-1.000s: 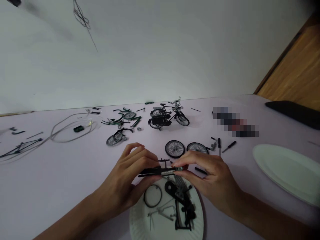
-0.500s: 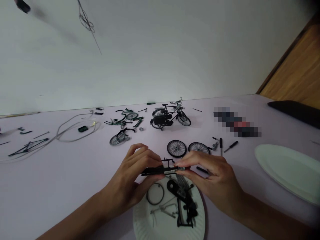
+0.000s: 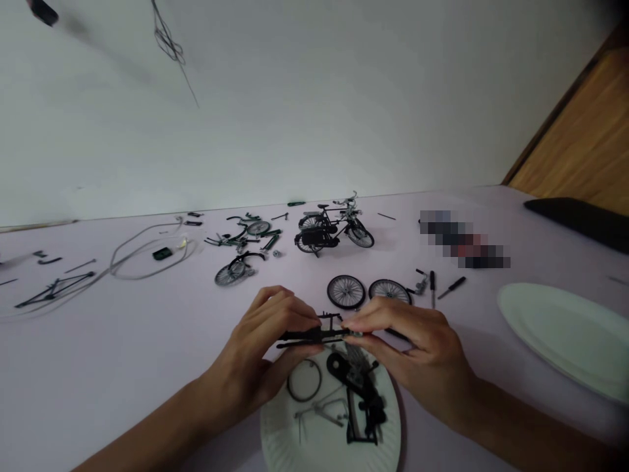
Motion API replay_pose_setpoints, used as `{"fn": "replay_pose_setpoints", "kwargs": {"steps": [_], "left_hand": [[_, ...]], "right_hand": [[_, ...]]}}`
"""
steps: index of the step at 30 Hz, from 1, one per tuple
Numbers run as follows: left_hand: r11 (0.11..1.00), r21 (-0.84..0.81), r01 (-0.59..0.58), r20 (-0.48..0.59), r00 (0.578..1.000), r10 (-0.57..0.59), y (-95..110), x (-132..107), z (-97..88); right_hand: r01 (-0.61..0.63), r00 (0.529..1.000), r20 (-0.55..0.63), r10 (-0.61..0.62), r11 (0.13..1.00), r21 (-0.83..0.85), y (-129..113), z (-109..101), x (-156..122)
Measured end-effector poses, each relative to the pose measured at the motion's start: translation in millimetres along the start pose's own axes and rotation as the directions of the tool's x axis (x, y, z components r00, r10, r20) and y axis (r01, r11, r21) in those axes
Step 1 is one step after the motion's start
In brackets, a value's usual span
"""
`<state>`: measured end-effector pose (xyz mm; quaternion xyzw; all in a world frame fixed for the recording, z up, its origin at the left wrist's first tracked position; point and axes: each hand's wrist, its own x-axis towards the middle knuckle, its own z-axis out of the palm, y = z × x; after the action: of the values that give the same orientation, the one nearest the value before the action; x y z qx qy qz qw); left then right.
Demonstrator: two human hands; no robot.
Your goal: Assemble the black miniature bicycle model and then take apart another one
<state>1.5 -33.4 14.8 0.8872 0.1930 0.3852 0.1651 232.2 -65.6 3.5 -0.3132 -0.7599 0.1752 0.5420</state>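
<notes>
The left hand (image 3: 263,347) and right hand (image 3: 407,347) are close together above the desk (image 3: 147,367), clamped on opposite ends of a black model bicycle frame piece (image 3: 314,335). The piece sits between them, just above a paper plate (image 3: 269,436) of parts at 6 o'clock, with two spoked wheels (image 3: 346,292) just beyond at 12 o'clock.
</notes>
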Motion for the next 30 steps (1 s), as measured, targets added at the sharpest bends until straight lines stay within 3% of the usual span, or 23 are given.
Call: {"fn": "replay_pose_setpoints", "kwargs": {"steps": [5, 12, 18, 24, 30], "left_hand": [[1.000, -0.026, -0.005, -0.033, 0.999, 0.004, 1, -1, 2.1], [0.991, -0.097, 0.089, -0.028, 0.995, -0.092, 2, -4, 2.9], [0.988, -0.141, 0.065, -0.026, 0.997, -0.069, 5, 0, 9.3], [0.998, 0.051, -0.027, -0.062, 0.998, 0.030, 2, 6, 1.7], [0.994, 0.110, -0.016, -0.065, 0.998, 0.023, 0, 7, -4.1]], "right_hand": [[0.002, 1.000, -0.027, -0.002, 1.000, 0.022, -1, 1, 1], [0.006, 0.999, -0.034, -0.005, 0.999, 0.035, -2, 1, -1], [0.013, 1.000, -0.008, -0.013, 1.000, 0.027, -5, 6, 1], [-0.081, 0.997, -0.012, 0.081, 0.995, -0.052, -4, 8, 6], [-0.156, 0.988, 0.010, 0.156, 0.987, -0.045, -2, 4, 5]]}}
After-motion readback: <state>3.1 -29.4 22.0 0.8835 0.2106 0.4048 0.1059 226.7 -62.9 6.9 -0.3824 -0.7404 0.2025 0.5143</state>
